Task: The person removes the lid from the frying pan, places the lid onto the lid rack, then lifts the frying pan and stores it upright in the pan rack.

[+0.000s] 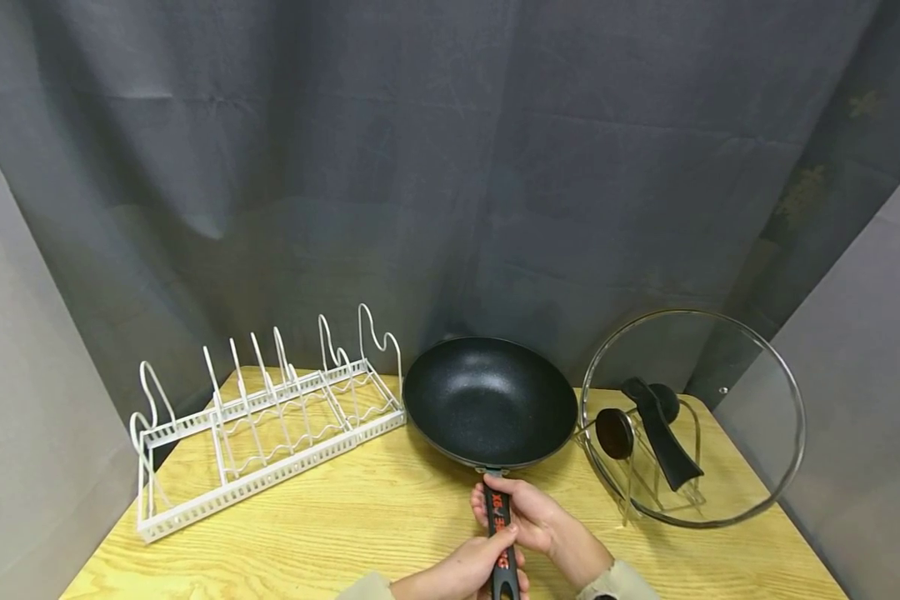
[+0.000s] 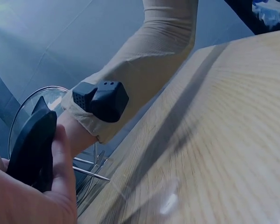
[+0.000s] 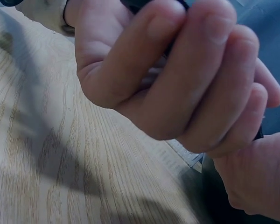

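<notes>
A deep black frying pan (image 1: 491, 400) is in the middle of the head view, its long handle (image 1: 497, 508) pointing toward me. My right hand (image 1: 542, 521) grips that handle near the pan, fingers wrapped underneath and thumb on top. Closer to the handle's end, my left hand (image 1: 468, 568) holds it too, with the thumb across the upper face. From the left wrist, the black handle (image 2: 35, 144) shows inside the palm. Curled fingers (image 3: 196, 79) of the right hand fill the right wrist view and hide most of the handle.
On the left of the wooden table (image 1: 330, 517) stands a white rack (image 1: 270, 467) with upright wire dividers, its right end close beside the pan. To the right, a large glass lid (image 1: 783, 467) with a black handle leans upright on a wire stand (image 1: 628, 492). A dark curtain (image 1: 450, 167) hangs behind.
</notes>
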Demonstrator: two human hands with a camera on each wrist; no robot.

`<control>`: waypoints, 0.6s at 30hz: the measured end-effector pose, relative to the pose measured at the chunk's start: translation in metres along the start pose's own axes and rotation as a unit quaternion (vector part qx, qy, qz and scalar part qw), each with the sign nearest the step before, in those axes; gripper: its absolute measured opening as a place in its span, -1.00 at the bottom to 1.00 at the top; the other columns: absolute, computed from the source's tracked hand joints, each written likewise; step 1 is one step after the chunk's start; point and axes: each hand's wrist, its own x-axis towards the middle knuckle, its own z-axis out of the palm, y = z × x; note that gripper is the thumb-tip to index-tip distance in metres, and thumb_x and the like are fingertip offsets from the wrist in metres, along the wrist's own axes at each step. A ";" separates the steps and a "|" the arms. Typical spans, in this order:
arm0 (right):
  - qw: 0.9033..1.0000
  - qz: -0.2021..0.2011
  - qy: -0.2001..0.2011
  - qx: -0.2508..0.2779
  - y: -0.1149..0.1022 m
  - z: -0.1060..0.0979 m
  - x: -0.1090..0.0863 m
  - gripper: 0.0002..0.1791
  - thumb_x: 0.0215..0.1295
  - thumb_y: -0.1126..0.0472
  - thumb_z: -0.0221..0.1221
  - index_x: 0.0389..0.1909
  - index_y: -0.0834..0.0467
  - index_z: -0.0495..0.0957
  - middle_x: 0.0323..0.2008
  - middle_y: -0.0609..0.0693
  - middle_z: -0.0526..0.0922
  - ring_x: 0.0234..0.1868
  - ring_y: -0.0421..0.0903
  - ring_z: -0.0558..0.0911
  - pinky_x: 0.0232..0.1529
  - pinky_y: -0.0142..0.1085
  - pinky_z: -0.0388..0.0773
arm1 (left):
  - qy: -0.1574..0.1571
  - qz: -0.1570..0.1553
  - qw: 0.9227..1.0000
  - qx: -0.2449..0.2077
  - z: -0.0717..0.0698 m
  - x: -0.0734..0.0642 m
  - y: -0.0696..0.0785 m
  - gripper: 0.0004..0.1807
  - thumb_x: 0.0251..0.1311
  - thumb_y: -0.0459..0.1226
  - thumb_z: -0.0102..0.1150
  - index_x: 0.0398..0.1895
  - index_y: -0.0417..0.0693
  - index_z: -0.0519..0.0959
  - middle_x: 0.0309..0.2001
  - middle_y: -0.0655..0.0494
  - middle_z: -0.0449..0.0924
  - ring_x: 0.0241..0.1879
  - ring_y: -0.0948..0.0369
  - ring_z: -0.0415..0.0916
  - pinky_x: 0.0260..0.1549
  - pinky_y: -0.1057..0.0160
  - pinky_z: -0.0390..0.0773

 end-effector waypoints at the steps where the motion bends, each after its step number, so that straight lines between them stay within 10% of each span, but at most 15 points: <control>1: 1.000 0.001 -0.002 0.003 0.000 0.000 0.000 -0.64 0.55 0.18 -0.35 -0.25 0.24 0.38 -0.34 0.03 0.60 -0.26 -0.19 0.62 -0.06 -0.41 0.52 | -0.001 0.000 1.000 -0.003 0.000 0.000 0.000 -0.54 0.40 0.08 -0.22 -0.37 -0.08 0.49 -0.58 0.18 0.53 -0.51 0.30 0.58 -0.52 0.40 0.56; 12: 0.999 0.008 -0.022 0.031 0.000 -0.004 0.001 -0.61 0.56 0.18 -0.38 -0.18 0.29 0.40 -0.29 0.03 0.60 -0.21 -0.19 0.62 0.02 -0.39 0.47 | -0.116 -0.005 0.982 -0.152 -0.001 0.002 -0.002 -0.67 0.46 -0.02 -0.30 -0.33 0.03 0.39 -0.42 0.18 0.59 -0.32 0.27 0.60 -0.02 0.19 0.51; 18: 0.996 0.025 -0.054 0.069 0.000 -0.004 0.003 -0.57 0.56 0.14 -0.48 -0.31 0.19 0.34 -0.48 -0.10 0.41 -0.46 -0.32 0.43 -0.32 -0.57 0.42 | -0.083 -0.015 0.983 -0.163 0.003 0.000 0.001 -0.72 0.45 -0.03 -0.26 -0.34 0.06 0.37 -0.47 0.21 0.54 -0.41 0.30 0.57 -0.15 0.27 0.54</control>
